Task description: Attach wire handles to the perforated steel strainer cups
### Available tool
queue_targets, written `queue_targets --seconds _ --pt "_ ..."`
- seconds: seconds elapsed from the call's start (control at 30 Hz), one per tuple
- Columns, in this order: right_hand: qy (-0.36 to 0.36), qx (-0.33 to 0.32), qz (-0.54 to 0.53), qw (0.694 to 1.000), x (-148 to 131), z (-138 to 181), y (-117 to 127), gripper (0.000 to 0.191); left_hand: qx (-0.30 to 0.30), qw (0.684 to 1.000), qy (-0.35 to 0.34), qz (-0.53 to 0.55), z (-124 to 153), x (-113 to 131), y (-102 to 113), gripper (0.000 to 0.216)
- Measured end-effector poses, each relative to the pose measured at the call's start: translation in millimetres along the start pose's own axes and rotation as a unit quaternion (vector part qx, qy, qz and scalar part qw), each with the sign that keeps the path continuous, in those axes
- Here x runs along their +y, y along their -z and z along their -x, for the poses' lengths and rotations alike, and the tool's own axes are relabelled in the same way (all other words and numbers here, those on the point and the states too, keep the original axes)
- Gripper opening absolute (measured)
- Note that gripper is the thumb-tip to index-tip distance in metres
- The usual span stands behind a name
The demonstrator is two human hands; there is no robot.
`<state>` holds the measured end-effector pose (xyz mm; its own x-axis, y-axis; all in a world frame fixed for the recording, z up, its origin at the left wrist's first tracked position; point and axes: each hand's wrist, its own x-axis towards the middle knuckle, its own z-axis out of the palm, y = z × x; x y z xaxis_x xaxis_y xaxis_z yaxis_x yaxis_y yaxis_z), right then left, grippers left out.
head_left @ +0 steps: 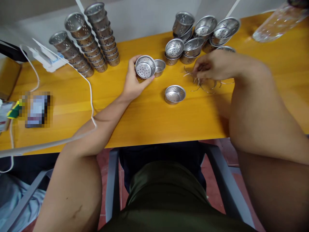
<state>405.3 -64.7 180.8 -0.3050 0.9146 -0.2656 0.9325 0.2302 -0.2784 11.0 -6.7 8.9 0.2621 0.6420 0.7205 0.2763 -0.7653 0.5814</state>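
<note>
My left hand point(135, 82) is wrapped round a perforated metal cup point(145, 67), its open mouth tilted toward me. Just behind it, a second metal cup point(159, 68) stands on the table, partly hidden. Another shallow metal cup point(175, 94) sits upright nearer to me. Over a loose scatter of thin curved wires point(209, 87), my right hand point(212, 66) has its fingers curled together at the wires. Whether a wire is pinched between the fingertips is hidden.
Tall nested stacks of perforated cups point(90, 48) stand at the back left. Shorter cup stacks point(193, 46) crowd the back right, near a clear bottle point(272, 29). A white cable point(90, 93) crosses the left side, beside a blurred phone point(37, 111).
</note>
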Motion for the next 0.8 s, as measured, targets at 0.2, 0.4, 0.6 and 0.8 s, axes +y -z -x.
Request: queue_targets --seconds 0.2,0.4,0.6,0.8 --pt "0.151 0.209 -0.325 0.910 -12 0 -16 0.017 -0.004 1.000 0.006 0.018 1 -4 -7 0.106" --pt "0.241 0.285 -0.366 0.852 -52 -30 -53 0.067 -0.015 0.999 0.036 0.013 0 26 -5 0.108" --pt "0.274 0.278 -0.341 0.855 -88 -24 -79 0.054 -0.005 0.997 0.072 0.018 -2 46 -5 0.103" --pt "0.233 0.288 -0.285 0.884 -104 -15 -88 0.036 -0.040 0.998 0.029 0.044 4 33 -15 0.112"
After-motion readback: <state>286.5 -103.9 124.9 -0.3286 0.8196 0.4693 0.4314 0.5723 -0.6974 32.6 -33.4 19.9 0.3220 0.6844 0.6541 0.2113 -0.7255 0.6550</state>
